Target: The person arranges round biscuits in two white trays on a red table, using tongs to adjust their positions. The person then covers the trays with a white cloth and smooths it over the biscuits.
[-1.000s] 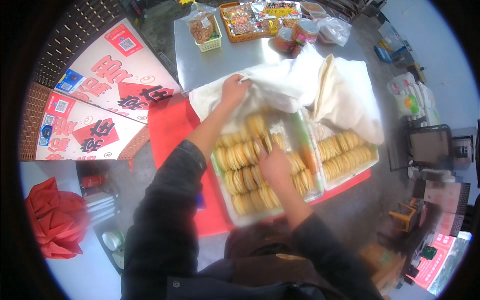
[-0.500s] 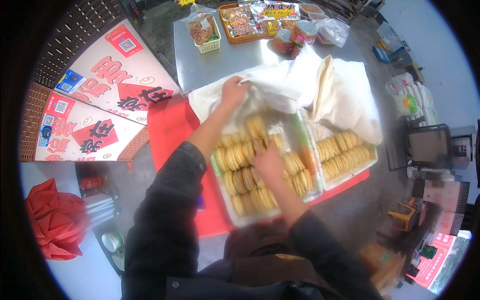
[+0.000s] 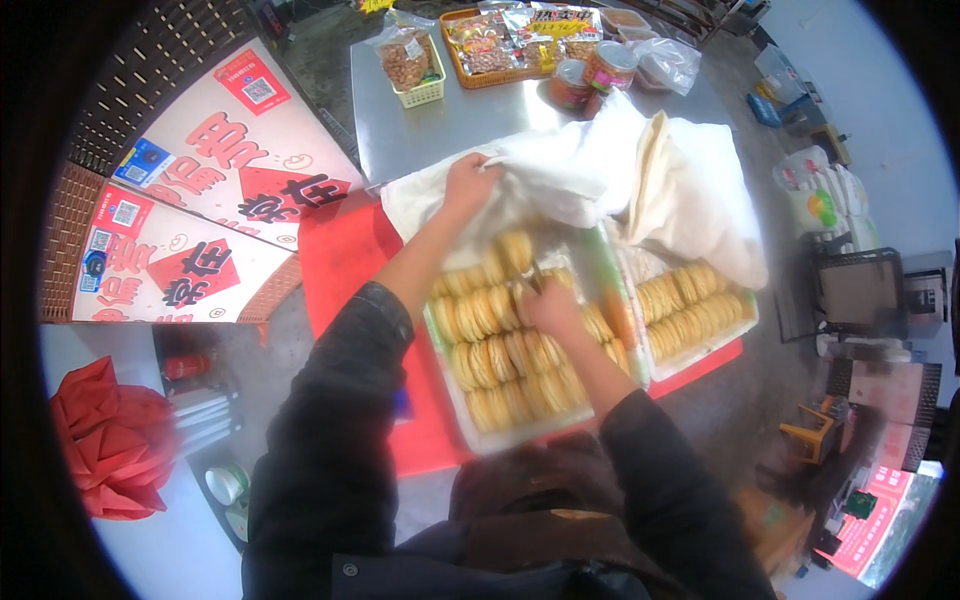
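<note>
My left hand (image 3: 474,182) is closed on the edge of a white cloth (image 3: 570,165), holding it up off the far part of an open box (image 3: 462,425). Inside the box stand rows of round, pale-golden flatbreads (image 3: 485,312), packed on edge. Over the middle rows, my right hand (image 3: 551,305) is closed on what look like small metal tongs (image 3: 536,272). Their tips touch a flatbread (image 3: 515,250) that stands higher than the row around it; steam or haze blurs this spot, and whether they grip it is unclear.
A second box (image 3: 700,350) of flatbreads stands to the right, partly under cloth. Both sit on a red cover (image 3: 345,300). Behind, a metal table (image 3: 450,125) holds a wicker tray (image 3: 490,78), jars (image 3: 610,68) and a cream basket (image 3: 423,92). Printed boards (image 3: 230,150) stand at left.
My right hand has shifted slightly right, and the tongs show more clearly beside the raised flatbread. My left hand keeps the cloth lifted in about the same place.
</note>
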`<state>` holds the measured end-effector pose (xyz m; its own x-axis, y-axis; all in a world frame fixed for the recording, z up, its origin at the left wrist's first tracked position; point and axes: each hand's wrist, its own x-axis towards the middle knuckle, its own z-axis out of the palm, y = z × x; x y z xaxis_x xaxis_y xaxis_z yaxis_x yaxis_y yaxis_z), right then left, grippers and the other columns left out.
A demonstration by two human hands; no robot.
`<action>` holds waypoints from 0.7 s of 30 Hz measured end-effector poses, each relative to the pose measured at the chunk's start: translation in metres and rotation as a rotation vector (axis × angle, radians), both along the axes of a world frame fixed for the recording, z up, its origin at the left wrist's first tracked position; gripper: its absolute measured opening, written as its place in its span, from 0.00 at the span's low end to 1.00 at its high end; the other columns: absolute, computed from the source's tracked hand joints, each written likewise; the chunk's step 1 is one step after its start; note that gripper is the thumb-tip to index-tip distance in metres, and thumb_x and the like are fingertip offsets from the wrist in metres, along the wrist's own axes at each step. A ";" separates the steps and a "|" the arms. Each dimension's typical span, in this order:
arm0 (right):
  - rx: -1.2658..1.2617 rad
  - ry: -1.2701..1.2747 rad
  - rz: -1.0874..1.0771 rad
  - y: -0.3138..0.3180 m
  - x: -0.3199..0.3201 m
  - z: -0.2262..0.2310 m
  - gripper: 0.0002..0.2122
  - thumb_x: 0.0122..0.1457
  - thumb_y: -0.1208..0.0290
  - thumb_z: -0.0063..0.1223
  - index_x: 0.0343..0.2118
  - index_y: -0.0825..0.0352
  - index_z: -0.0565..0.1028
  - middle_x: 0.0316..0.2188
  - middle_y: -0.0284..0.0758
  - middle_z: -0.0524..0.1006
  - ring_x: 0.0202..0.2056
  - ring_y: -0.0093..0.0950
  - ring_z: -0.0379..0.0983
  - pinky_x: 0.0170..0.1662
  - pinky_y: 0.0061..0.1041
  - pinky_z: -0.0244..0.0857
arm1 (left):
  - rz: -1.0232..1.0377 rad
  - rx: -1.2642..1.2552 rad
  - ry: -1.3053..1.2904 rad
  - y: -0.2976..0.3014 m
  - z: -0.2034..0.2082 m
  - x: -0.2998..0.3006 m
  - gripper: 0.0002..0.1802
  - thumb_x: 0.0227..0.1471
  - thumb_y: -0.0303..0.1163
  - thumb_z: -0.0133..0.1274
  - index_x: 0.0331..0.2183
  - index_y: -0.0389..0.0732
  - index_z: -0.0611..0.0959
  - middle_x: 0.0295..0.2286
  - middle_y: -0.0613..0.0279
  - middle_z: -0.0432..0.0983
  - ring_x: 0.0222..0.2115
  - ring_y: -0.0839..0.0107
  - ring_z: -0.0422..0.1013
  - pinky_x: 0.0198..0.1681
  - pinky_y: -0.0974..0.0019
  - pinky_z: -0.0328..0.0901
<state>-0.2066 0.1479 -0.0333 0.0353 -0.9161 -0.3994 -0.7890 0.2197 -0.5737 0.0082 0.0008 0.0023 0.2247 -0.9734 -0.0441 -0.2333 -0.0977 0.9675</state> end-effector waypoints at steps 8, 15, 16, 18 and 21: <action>0.286 -0.351 -0.015 -0.018 -0.048 0.021 0.18 0.64 0.57 0.61 0.38 0.73 0.81 0.29 0.41 0.81 0.28 0.33 0.78 0.33 0.34 0.71 | 0.023 -0.032 -0.022 0.001 -0.010 0.015 0.12 0.53 0.33 0.65 0.36 0.35 0.88 0.26 0.61 0.82 0.27 0.73 0.73 0.34 0.65 0.67; 0.489 -0.786 -0.162 -0.005 -0.113 0.046 0.15 0.70 0.63 0.58 0.51 0.70 0.79 0.22 0.23 0.67 0.21 0.14 0.60 0.23 0.18 0.53 | -0.002 -0.026 -0.028 0.001 -0.001 0.008 0.13 0.54 0.34 0.64 0.37 0.35 0.89 0.27 0.61 0.82 0.29 0.72 0.74 0.36 0.66 0.68; 0.464 -0.804 -0.158 0.001 -0.121 0.050 0.16 0.71 0.63 0.58 0.53 0.71 0.78 0.22 0.23 0.66 0.20 0.14 0.59 0.23 0.18 0.52 | 0.011 -0.025 -0.036 0.001 -0.001 0.008 0.13 0.54 0.34 0.64 0.38 0.34 0.89 0.28 0.61 0.82 0.29 0.72 0.74 0.36 0.65 0.68; 0.407 -0.730 -0.184 0.010 -0.140 0.067 0.19 0.70 0.63 0.59 0.56 0.72 0.77 0.23 0.25 0.71 0.21 0.17 0.63 0.23 0.22 0.57 | 0.027 -0.021 -0.033 0.001 -0.001 0.007 0.13 0.54 0.34 0.64 0.38 0.34 0.89 0.28 0.60 0.82 0.30 0.72 0.74 0.37 0.65 0.68; 0.032 -0.441 -0.067 0.028 -0.171 0.064 0.23 0.68 0.64 0.61 0.60 0.73 0.75 0.28 0.35 0.79 0.24 0.28 0.73 0.29 0.31 0.66 | 0.029 -0.019 -0.027 0.000 -0.001 -0.001 0.14 0.54 0.34 0.63 0.39 0.34 0.89 0.29 0.59 0.82 0.31 0.70 0.75 0.39 0.64 0.69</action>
<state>-0.3775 0.1757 0.0308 0.1498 -0.9094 -0.3879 -0.4539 0.2852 -0.8441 0.0076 0.0004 0.0013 0.2538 -0.9670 -0.0196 -0.2564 -0.0868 0.9626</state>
